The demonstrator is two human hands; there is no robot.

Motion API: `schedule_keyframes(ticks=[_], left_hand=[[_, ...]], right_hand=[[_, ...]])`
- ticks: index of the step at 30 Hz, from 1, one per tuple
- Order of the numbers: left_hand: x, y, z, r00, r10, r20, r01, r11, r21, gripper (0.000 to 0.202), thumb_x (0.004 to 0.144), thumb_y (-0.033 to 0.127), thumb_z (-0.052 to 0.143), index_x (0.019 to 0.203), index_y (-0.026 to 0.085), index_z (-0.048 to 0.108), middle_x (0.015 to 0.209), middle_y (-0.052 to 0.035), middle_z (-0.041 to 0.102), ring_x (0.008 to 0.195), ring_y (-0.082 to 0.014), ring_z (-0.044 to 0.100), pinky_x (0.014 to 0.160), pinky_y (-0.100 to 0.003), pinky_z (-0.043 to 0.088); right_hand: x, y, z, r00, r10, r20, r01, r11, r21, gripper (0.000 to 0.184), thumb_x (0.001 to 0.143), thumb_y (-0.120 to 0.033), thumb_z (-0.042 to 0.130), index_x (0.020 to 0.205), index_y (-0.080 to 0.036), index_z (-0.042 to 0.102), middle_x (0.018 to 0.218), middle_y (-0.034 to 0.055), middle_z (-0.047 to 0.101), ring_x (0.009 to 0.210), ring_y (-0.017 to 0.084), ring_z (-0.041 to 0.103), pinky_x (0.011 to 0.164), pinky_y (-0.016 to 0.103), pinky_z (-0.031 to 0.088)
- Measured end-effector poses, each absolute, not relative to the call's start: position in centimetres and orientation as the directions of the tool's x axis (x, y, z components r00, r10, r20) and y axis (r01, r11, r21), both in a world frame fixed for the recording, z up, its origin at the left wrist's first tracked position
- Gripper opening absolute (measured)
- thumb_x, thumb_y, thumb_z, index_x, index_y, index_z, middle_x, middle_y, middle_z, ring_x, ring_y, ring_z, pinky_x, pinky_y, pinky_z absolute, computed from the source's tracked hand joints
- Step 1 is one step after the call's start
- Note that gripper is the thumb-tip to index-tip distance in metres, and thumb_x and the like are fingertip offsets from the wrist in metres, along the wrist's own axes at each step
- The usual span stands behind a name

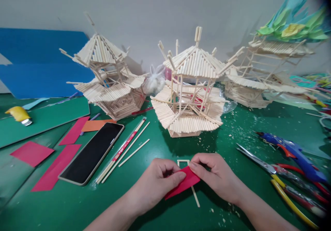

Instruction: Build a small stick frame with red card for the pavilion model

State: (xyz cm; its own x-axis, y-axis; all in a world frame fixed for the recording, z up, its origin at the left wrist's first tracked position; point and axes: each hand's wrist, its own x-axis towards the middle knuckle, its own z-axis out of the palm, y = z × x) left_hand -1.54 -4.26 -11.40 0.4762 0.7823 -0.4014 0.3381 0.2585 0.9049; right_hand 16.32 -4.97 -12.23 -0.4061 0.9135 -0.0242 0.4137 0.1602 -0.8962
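A small piece of red paper is held between my two hands near the front of the table. My left hand pinches its left part, thumb on top. With thumb and fingertips, my right hand grips its upper right corner. Under the paper lies a small frame of thin wooden sticks, partly hidden; its short top end shows between the hands. Beyond them stands a pavilion model built of wooden sticks, with a pointed roof and a wider lower roof.
Two more stick models, left and right, stand behind. At left are a phone, red paper pieces, chopsticks and a yellow cutter. Scissors, pliers and a blue glue gun lie right.
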Motion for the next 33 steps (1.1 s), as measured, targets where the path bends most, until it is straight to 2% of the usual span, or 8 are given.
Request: schedule_keyframes(ticks=[9,14,17,19,21,24,27,33], left_hand=[[-1.5,-4.2,-11.5,0.474,0.788,-0.394,0.356,0.238,0.904,0.03,0.073,0.038,0.05,0.055,0.014,0.047,0.048,0.0064,0.035,0.046,-0.0066,0.026,0.042,-0.021,0.018],[-1.3,-4.2,-11.4,0.48,0.795,-0.371,0.344,0.219,0.913,0.029,0.074,0.035,0.048,0.054,0.015,0.045,0.048,0.0069,0.034,0.046,-0.0067,0.026,0.043,-0.02,0.019],[-1.4,-4.3,-11.5,0.493,0.792,-0.358,0.362,0.187,0.913,0.029,0.075,0.034,0.047,0.053,0.015,0.045,0.048,0.0067,0.034,0.047,-0.0068,0.026,0.043,-0.02,0.019],[-1.4,-4.4,-11.6,0.51,0.788,-0.346,0.374,0.159,0.913,0.029,0.075,0.034,0.047,0.053,0.015,0.045,0.047,0.0069,0.033,0.046,-0.0068,0.026,0.042,-0.02,0.019],[-1.5,-4.5,-11.7,0.532,0.776,-0.338,0.376,0.141,0.916,0.03,0.076,0.034,0.047,0.053,0.015,0.045,0.047,0.0069,0.033,0.046,-0.0067,0.026,0.043,-0.02,0.02],[-1.7,-4.7,-11.6,0.588,0.734,-0.339,0.353,0.143,0.925,0.031,0.077,0.035,0.047,0.053,0.015,0.045,0.048,0.0064,0.034,0.047,-0.0069,0.028,0.043,-0.02,0.021],[-1.9,-4.6,-11.4,0.623,0.706,-0.336,0.311,0.171,0.935,0.032,0.078,0.035,0.047,0.054,0.015,0.046,0.049,0.006,0.036,0.048,-0.007,0.03,0.045,-0.02,0.022],[-2.5,-3.8,-11.1,0.591,0.74,-0.32,0.24,0.218,0.946,0.03,0.077,0.033,0.049,0.054,0.014,0.051,0.049,0.0025,0.05,0.046,-0.007,0.037,0.046,-0.019,0.026]], right_hand=[[16.2,-5.1,-12.4,-0.41,0.912,-0.014,0.483,0.204,-0.851,0.032,0.089,-0.032,0.034,0.061,-0.018,0.041,0.057,-0.0046,0.037,0.054,0.009,0.035,0.05,0.021,0.027],[16.1,-5.2,-12.4,-0.389,0.921,-0.013,0.466,0.184,-0.866,0.035,0.09,-0.032,0.032,0.059,-0.018,0.037,0.056,-0.0051,0.035,0.052,0.009,0.033,0.049,0.021,0.026],[16.0,-5.4,-12.2,-0.388,0.922,-0.004,0.428,0.176,-0.886,0.033,0.09,-0.033,0.031,0.064,-0.018,0.043,0.06,-0.0038,0.041,0.055,0.009,0.038,0.051,0.02,0.029],[16.0,-5.5,-12.1,-0.423,0.906,0.017,0.424,0.214,-0.88,0.026,0.088,-0.032,0.037,0.071,-0.018,0.049,0.065,-0.0025,0.047,0.06,0.01,0.043,0.053,0.02,0.032],[15.9,-5.6,-12.2,-0.469,0.883,0.035,0.433,0.264,-0.862,0.021,0.085,-0.029,0.043,0.07,-0.018,0.051,0.064,-0.0026,0.049,0.059,0.01,0.044,0.053,0.02,0.032],[16.0,-5.7,-12.2,-0.508,0.859,0.056,0.447,0.319,-0.836,0.021,0.082,-0.023,0.047,0.062,-0.017,0.048,0.057,-0.0041,0.045,0.054,0.008,0.042,0.051,0.019,0.031],[16.7,-5.6,-12.2,-0.465,0.881,0.081,0.458,0.318,-0.83,0.02,0.078,-0.017,0.049,0.059,-0.017,0.046,0.055,-0.0046,0.042,0.051,0.008,0.039,0.048,0.019,0.029],[18.3,-4.8,-12.0,-0.36,0.927,0.103,0.438,0.265,-0.859,0.021,0.078,-0.017,0.047,0.057,-0.017,0.045,0.055,-0.0039,0.041,0.05,0.008,0.037,0.047,0.021,0.028]])
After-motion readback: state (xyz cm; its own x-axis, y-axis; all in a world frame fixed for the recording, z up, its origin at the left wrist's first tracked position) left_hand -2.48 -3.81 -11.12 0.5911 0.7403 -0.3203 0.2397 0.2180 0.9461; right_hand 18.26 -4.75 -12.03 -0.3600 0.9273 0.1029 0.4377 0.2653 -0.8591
